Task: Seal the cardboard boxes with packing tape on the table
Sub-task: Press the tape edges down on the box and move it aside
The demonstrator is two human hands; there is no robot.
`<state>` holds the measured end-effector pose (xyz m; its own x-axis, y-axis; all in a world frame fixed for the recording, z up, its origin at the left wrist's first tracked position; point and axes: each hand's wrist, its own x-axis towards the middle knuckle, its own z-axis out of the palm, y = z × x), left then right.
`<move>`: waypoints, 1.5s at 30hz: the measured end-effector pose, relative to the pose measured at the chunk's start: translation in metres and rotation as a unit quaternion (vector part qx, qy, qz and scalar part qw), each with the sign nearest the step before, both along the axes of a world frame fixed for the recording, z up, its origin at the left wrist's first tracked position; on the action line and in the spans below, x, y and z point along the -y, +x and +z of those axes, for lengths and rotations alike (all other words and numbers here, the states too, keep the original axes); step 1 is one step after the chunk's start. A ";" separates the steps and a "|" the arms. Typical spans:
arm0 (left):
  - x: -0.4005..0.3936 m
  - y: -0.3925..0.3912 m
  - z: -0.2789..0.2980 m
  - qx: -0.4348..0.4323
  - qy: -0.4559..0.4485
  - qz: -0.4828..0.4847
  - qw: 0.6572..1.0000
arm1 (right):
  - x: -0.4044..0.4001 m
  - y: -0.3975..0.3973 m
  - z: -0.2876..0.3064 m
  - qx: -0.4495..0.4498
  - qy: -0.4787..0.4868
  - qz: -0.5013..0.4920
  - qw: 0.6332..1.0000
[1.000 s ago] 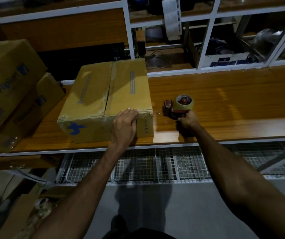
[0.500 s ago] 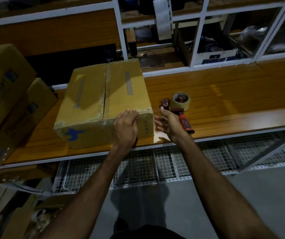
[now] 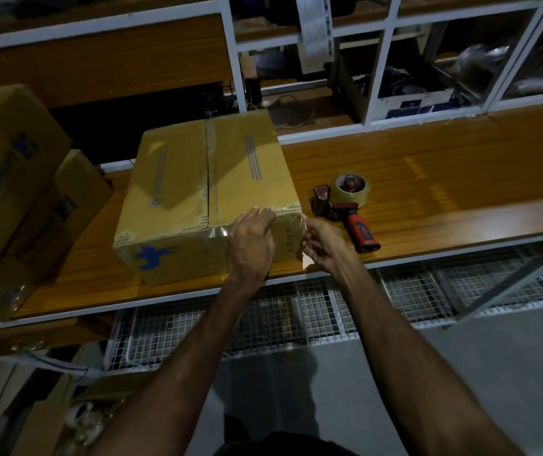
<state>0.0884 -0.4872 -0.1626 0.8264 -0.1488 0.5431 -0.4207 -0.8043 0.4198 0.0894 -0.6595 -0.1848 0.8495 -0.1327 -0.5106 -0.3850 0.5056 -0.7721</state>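
A wooden table [image 3: 428, 179] with white edge stands in a dim room, shelves [image 3: 385, 60] behind, wire mesh [image 3: 296, 317] below. The box [image 3: 198, 192] lies near its front edge. The left hand [image 3: 252, 241] presses flat on the box; the right hand [image 3: 322, 248] pinches tape [image 3: 303, 225] at its corner. The dispenser [image 3: 349, 205] lies just beside.

A long wooden table [image 3: 428, 179] is carrying a taped cardboard box [image 3: 207, 192] at its middle. A red-handled tape dispenser [image 3: 345, 209] is lying at the box's three o'clock, and stacked boxes [image 3: 17, 192] are leaning at nine o'clock.
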 end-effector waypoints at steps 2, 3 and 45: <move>0.000 0.000 -0.001 0.003 -0.003 0.001 1.000 | -0.008 -0.005 -0.010 0.012 -0.066 -0.012 0.998; 0.000 0.001 -0.002 0.003 -0.006 0.001 1.000 | -0.015 -0.008 -0.016 0.025 -0.096 -0.037 0.994; -0.008 -0.008 0.013 -0.065 -0.009 -0.038 0.997 | 0.010 0.001 0.027 0.298 -0.475 0.065 0.825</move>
<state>0.0808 -0.4790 -0.1496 0.8770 -0.2055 0.4344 -0.4211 -0.7642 0.4885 0.0903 -0.6698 -0.1576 0.9510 -0.1207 0.2845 0.2021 -0.4534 -0.8681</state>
